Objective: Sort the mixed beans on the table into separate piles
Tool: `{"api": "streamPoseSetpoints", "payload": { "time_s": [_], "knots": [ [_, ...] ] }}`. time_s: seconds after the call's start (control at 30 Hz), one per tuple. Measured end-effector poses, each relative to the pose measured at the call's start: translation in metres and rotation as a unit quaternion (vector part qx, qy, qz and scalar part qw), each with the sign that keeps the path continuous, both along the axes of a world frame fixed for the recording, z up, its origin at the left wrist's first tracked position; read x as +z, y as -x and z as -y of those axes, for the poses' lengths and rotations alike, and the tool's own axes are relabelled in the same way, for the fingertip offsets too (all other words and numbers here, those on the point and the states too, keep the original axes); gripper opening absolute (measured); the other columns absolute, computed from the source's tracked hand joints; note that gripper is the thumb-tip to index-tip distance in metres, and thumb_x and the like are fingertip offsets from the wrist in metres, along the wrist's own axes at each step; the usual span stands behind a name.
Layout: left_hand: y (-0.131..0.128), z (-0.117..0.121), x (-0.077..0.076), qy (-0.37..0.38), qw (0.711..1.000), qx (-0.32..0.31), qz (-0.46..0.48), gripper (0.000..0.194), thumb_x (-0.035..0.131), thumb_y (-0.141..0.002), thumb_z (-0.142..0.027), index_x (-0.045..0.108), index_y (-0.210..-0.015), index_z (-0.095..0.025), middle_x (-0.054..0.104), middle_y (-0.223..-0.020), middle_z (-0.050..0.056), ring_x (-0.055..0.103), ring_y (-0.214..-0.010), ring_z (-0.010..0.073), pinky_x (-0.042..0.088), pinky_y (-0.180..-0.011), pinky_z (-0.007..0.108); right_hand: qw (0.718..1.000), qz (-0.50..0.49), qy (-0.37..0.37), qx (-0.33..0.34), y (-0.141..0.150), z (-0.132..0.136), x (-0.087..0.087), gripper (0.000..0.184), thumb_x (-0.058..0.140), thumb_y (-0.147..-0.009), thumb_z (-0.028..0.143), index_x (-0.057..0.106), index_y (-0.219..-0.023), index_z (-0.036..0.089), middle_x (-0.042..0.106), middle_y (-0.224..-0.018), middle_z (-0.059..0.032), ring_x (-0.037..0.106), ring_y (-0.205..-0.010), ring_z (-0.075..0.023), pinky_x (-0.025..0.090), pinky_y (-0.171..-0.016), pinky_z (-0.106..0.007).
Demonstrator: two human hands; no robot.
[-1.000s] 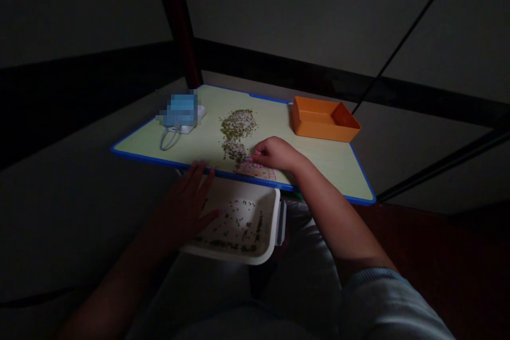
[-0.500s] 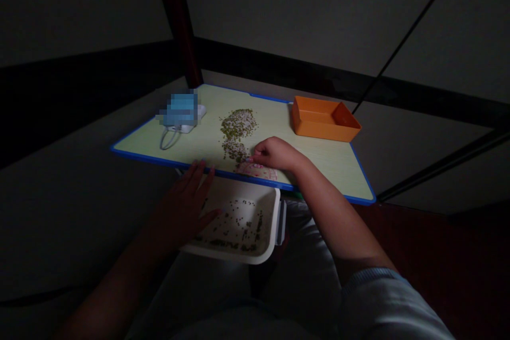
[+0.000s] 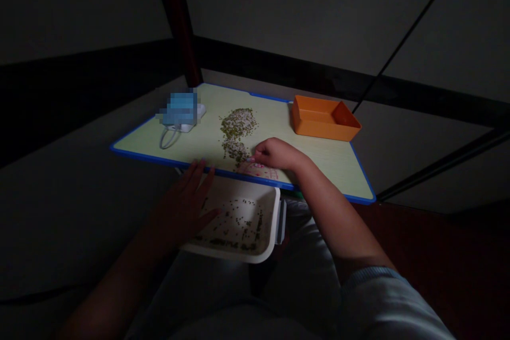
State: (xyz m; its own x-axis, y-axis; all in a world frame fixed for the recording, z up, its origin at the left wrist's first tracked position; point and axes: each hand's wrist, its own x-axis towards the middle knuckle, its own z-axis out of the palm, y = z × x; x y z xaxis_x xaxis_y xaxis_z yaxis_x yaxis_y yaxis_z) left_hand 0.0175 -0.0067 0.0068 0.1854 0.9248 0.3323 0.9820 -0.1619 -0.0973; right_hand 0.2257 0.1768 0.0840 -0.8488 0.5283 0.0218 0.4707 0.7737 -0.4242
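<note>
A heap of small green and pale grains [image 3: 238,123] lies on the pale yellow tabletop [image 3: 330,167], trailing down toward its near edge. At the lower end of this trail is my right hand [image 3: 274,154], fingers curled and tips pressed together low over the board. Whatever they pinch is too small to make out. My left hand [image 3: 195,199] is spread, its fingertips at the table's blue edge and its thumb over a white tub [image 3: 265,260]. Dark grains are scattered inside the tub, which sits below the table edge above my lap.
An orange open box [image 3: 326,130] stands at the back right of the table. On the left is a white device [image 3: 187,126] with a looped cord, partly blurred out. A pink printed drawing [image 3: 258,171] marks the board near the front edge. Walls rise close behind.
Both hands stay in nearly the same places. Slightly more of the pink drawing shows beneath my right hand.
</note>
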Motion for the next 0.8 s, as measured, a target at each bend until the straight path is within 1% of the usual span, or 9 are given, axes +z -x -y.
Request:
{"api": "streamPoseSetpoints", "payload": {
  "time_s": [0.2,0.37,0.53,0.67,0.8],
  "knots": [
    [0.0013,-0.0001,-0.0018,-0.008,1.0,-0.003,-0.01,0.085,0.04,-0.081,-0.061,0.02,-0.144,-0.008,0.02,-0.154,0.024,0.016,-0.143,0.0351,0.031,-0.109,0.049,1.0,0.005,-0.001,0.002,0.0003,0.0003,-0.0023,0.028,0.053,-0.086,0.031,0.06,-0.064,0.014,0.049,-0.054,0.003,0.034,-0.053,-0.0077,0.021,-0.055,-0.026],
    [0.001,-0.0004,-0.0014,0.0,1.0,0.0,-0.013,0.085,0.043,-0.081,-0.059,0.02,-0.144,-0.008,0.021,-0.153,0.024,0.017,-0.143,0.0353,0.032,-0.109,0.048,1.0,0.005,0.002,0.002,0.0001,0.0004,-0.0019,0.03,0.052,-0.086,0.034,0.059,-0.064,0.015,0.048,-0.054,0.0031,0.034,-0.053,-0.0081,0.021,-0.055,-0.027],
    [0.0001,-0.0009,-0.0003,0.001,1.0,0.004,-0.007,0.084,0.041,-0.081,-0.059,0.021,-0.144,-0.008,0.022,-0.153,0.024,0.018,-0.143,0.0351,0.032,-0.108,0.049,1.0,0.005,0.0,0.006,0.0005,0.0014,-0.0012,0.028,0.052,-0.086,0.031,0.06,-0.065,0.014,0.048,-0.055,0.0033,0.034,-0.054,-0.008,0.021,-0.056,-0.027],
    [0.0004,-0.0011,-0.0008,0.001,1.0,0.0,-0.011,0.083,0.041,-0.081,-0.059,0.022,-0.143,-0.007,0.021,-0.153,0.024,0.016,-0.143,0.0352,0.031,-0.109,0.049,1.0,-0.001,0.003,0.005,0.0007,0.0032,0.0003,0.029,0.052,-0.087,0.031,0.056,-0.063,0.015,0.044,-0.053,0.0048,0.034,-0.052,-0.0074,0.021,-0.055,-0.026],
    [0.0013,-0.0016,-0.0027,-0.006,1.0,-0.002,-0.01,0.083,0.041,-0.082,-0.06,0.021,-0.144,-0.008,0.022,-0.153,0.024,0.018,-0.143,0.0354,0.032,-0.108,0.049,1.0,-0.006,0.014,0.009,0.0008,0.004,0.0004,0.03,0.051,-0.088,0.03,0.051,-0.062,0.016,0.043,-0.053,0.0054,0.033,-0.052,-0.0072,0.021,-0.054,-0.025]
  ]
}}
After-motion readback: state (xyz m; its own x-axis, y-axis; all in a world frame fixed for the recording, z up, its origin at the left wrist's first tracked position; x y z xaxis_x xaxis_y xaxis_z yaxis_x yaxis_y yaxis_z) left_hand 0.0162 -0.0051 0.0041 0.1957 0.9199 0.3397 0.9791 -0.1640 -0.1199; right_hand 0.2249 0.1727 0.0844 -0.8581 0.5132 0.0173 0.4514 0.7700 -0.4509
